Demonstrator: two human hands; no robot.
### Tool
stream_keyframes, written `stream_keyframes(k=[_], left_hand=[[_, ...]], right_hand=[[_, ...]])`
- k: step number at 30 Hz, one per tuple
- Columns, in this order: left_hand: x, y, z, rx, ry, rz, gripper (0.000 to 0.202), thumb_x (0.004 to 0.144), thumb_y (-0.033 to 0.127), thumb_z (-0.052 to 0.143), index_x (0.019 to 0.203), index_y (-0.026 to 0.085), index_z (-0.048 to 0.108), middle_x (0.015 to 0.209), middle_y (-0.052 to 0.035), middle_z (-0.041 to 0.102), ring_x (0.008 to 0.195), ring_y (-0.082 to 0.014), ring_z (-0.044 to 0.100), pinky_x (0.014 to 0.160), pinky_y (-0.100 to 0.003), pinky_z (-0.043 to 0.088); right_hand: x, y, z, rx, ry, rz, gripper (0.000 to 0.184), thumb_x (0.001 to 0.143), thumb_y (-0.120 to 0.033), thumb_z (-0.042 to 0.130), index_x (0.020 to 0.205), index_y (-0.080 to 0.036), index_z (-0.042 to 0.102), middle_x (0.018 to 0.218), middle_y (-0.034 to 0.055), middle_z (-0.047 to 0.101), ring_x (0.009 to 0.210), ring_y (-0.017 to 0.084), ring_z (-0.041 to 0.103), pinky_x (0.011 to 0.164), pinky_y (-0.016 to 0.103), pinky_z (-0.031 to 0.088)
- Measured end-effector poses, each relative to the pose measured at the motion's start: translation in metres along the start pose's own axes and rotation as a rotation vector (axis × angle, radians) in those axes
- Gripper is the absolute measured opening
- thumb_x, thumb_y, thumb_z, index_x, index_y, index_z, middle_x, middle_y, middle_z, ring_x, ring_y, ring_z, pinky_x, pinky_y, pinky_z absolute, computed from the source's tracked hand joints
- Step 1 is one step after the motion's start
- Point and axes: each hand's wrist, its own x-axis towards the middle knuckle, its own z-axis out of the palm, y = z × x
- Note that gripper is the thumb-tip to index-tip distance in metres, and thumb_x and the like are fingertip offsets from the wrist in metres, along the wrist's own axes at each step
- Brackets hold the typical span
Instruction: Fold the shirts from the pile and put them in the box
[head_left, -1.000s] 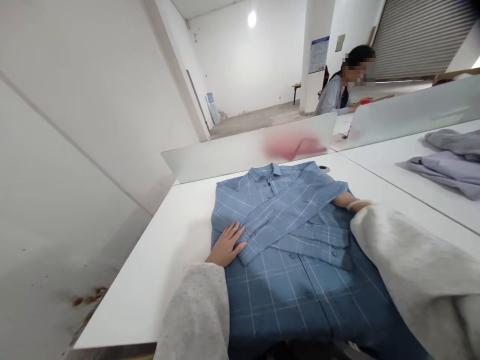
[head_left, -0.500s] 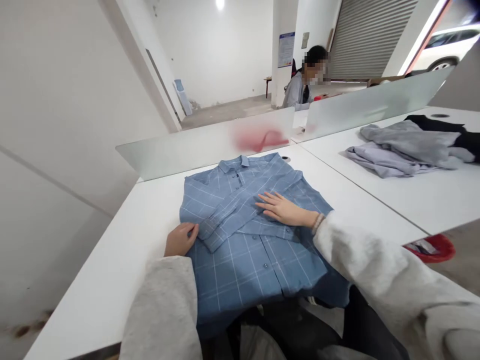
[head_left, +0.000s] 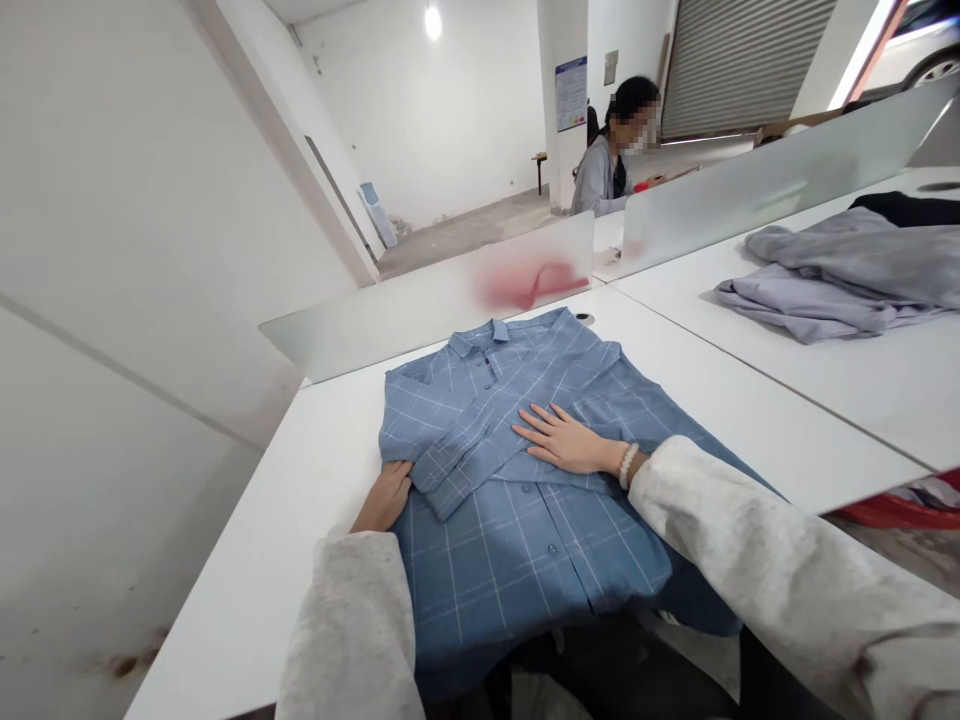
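A blue checked button-up shirt lies front up on the white table, its collar at the far end and its sleeves folded across the chest. Its hem hangs over the near table edge. My left hand is at the shirt's left side, below the armpit and beside a cuff. Its fingers are closed on the edge of the cloth, and the fingertips are partly hidden. My right hand rests flat on the crossed sleeves with its fingers spread.
Frosted dividers run along the back of the table. Grey and lilac clothes are piled on the right. A red container stands below the right table edge. Behind the divider sits a person.
My left hand has changed from a pinch beside the cuff to a grip on the shirt's side edge. My right hand stays flat on the sleeves. The view has shifted and tilted slightly.
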Motion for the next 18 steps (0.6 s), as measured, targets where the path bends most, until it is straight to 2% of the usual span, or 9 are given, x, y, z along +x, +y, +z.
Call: stream_keyframes(k=[3,5,7,9,11,13,15,18], left_hand=[[0.003,-0.015,-0.002,0.03,0.053,-0.142,0.041,0.088,0.029,0.035,0.119,0.015,0.058,0.13,-0.0144,0.057,0.129,-0.0285,0.044,0.109,-0.048,0.032],[0.0,-0.028,-0.006,0.057,0.116,-0.274,0.053,0.089,0.034,0.034,0.134,0.007,0.043,0.141,-0.0222,0.044,0.136,-0.0356,0.033,0.107,-0.057,0.028],[-0.005,-0.038,-0.011,0.078,0.161,-0.386,0.064,0.09,0.038,0.034,0.14,-0.001,0.03,0.144,-0.0294,0.035,0.137,-0.0404,0.029,0.106,-0.061,0.027],[-0.009,-0.042,-0.014,0.091,0.172,-0.432,0.064,0.089,0.038,0.035,0.139,-0.002,0.034,0.143,-0.0304,0.037,0.136,-0.0411,0.031,0.106,-0.06,0.027],[-0.011,-0.039,-0.018,0.095,0.166,-0.405,0.054,0.088,0.037,0.036,0.13,0.006,0.049,0.139,-0.0241,0.046,0.134,-0.0376,0.036,0.106,-0.056,0.028],[-0.01,-0.031,-0.021,0.092,0.163,-0.333,0.042,0.089,0.037,0.037,0.114,0.015,0.062,0.129,-0.0153,0.059,0.126,-0.0318,0.047,0.108,-0.051,0.029],[-0.009,-0.018,-0.023,0.086,0.173,-0.25,0.036,0.089,0.041,0.039,0.097,0.02,0.067,0.113,-0.0097,0.068,0.112,-0.0267,0.058,0.106,-0.044,0.033],[-0.007,0.002,-0.024,0.076,0.185,-0.121,0.035,0.088,0.046,0.043,0.086,0.021,0.068,0.097,-0.0088,0.071,0.098,-0.0242,0.062,0.098,-0.037,0.042]], right_hand=[[0.0,0.001,0.001,-0.005,0.01,0.0,0.056,0.098,-0.051,0.026,0.147,-0.024,0.033,0.151,0.0123,0.032,0.14,0.034,0.022,0.109,0.062,0.021],[-0.001,0.001,0.001,-0.009,0.001,-0.001,0.057,0.098,-0.051,0.025,0.147,-0.023,0.033,0.151,0.0122,0.032,0.14,0.034,0.023,0.109,0.061,0.021],[-0.001,0.001,-0.001,-0.008,-0.014,0.001,0.057,0.098,-0.051,0.024,0.147,-0.023,0.033,0.151,0.0122,0.031,0.14,0.034,0.022,0.109,0.061,0.021],[-0.002,0.001,-0.002,-0.004,-0.023,0.003,0.057,0.098,-0.051,0.024,0.147,-0.023,0.033,0.152,0.012,0.03,0.141,0.034,0.022,0.11,0.061,0.021],[-0.002,0.001,-0.002,0.001,-0.023,0.005,0.057,0.098,-0.051,0.024,0.147,-0.023,0.033,0.152,0.0119,0.03,0.14,0.034,0.022,0.11,0.061,0.02],[-0.001,0.001,-0.001,0.006,-0.014,0.005,0.058,0.098,-0.052,0.024,0.146,-0.023,0.034,0.151,0.0121,0.031,0.14,0.034,0.023,0.11,0.061,0.02],[-0.001,0.002,0.0,0.016,0.006,0.005,0.057,0.097,-0.052,0.025,0.146,-0.024,0.035,0.151,0.0119,0.033,0.14,0.034,0.023,0.109,0.061,0.02],[-0.001,0.002,0.001,0.022,0.023,0.002,0.056,0.097,-0.052,0.025,0.145,-0.025,0.036,0.15,0.0109,0.034,0.14,0.034,0.025,0.109,0.061,0.021]])
